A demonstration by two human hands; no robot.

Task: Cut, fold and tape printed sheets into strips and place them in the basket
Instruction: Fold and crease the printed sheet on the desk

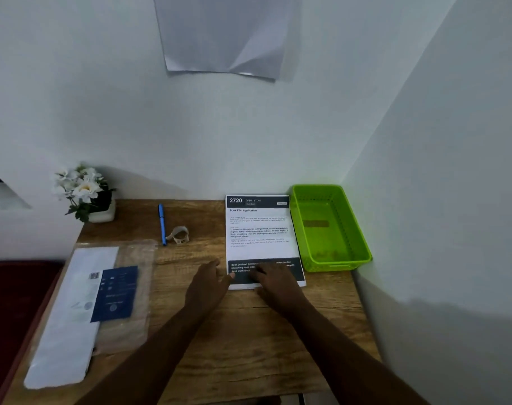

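While hands [243, 280] seemingly touch its near edge, printed sheet [259, 232] beside basket [363, 244]

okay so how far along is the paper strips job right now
Nothing looks done: the green basket holds no strips that I can see, and the printed sheet lies whole and flat. In hand: the left hand and right hand rest at its near edge. Cutting, folding, taping with the tape roll and basketing all remain.
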